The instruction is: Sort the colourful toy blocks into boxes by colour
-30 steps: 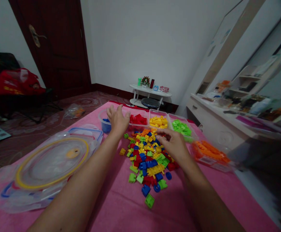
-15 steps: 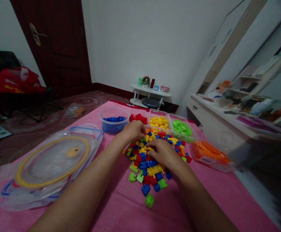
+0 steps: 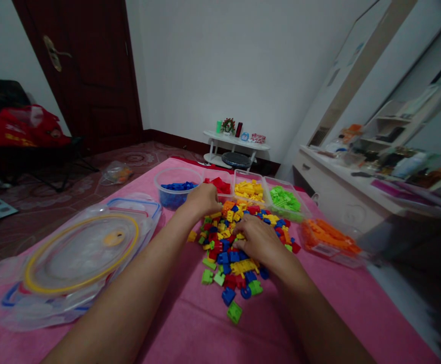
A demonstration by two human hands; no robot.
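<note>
A mixed pile of toy building blocks point(image 3: 239, 255) in red, blue, yellow, green and orange lies on the pink cloth point(image 3: 190, 313). My left hand point(image 3: 204, 199) is at the pile's far left edge, in front of the tub of red blocks. Its fingers curl inward, and whatever they hold is hidden. Over the middle of the pile, my right hand point(image 3: 257, 235) reaches down with thumb and fingers apart, touching blocks. Behind the pile stand a round tub of blue blocks point(image 3: 178, 188), red blocks point(image 3: 218, 185), yellow blocks point(image 3: 249, 190) and green blocks point(image 3: 284, 198), each in clear plastic.
To the right sits a clear box of orange blocks point(image 3: 330, 237). Stacked clear lids point(image 3: 80, 255) with yellow and blue rims cover the left side. A cluttered white dresser point(image 3: 342, 189) stands at the right, and a small white shelf table point(image 3: 213, 146) by the wall.
My left hand has shifted slightly left, toward the blue tub, uncovering orange and yellow blocks. My right hand has barely moved, its thumb and fingers still over the pile.
</note>
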